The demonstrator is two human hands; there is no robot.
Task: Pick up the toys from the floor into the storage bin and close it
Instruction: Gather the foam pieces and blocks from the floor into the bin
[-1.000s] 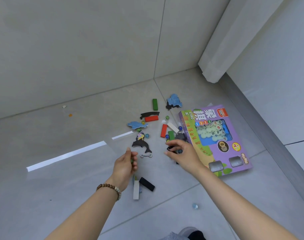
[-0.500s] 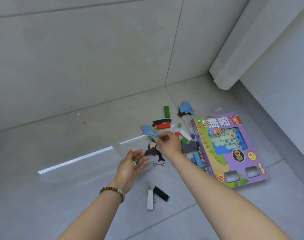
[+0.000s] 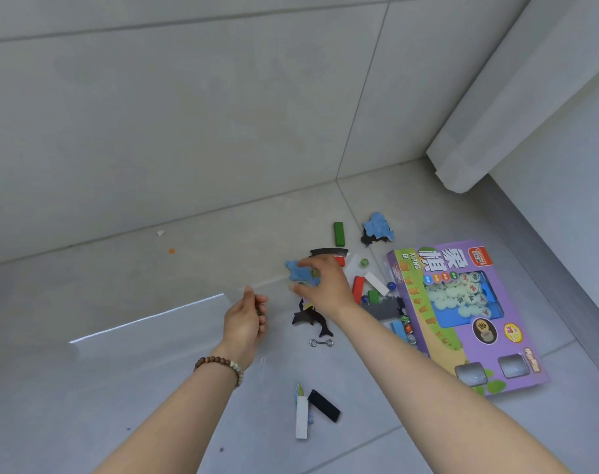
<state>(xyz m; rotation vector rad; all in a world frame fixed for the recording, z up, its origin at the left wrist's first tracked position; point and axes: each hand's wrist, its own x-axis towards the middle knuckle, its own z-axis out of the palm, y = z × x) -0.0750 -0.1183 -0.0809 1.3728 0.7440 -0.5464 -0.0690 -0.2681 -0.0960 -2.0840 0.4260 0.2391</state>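
Mid-gathering, with much left on the floor point(image 3: 120, 388). Right hand point(image 3: 322, 285) poised over the blue flat toy point(image 3: 296, 273) and a marble point(image 3: 314, 274) at its edge, fingers spread, closed on nothing. Left hand point(image 3: 245, 319) curled round small pieces, probably marbles, too small to tell. Next, by the look of things: pinch the marble cleanly without setting it rolling, then pass it across. No storage bin in view; only a purple game box point(image 3: 469, 313) beside the scatter.

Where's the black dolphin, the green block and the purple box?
black dolphin point(image 3: 310, 318): head view, middle of its body.
green block point(image 3: 339, 232): head view, its top face.
purple box point(image 3: 518, 302): head view, lid's purple right side.
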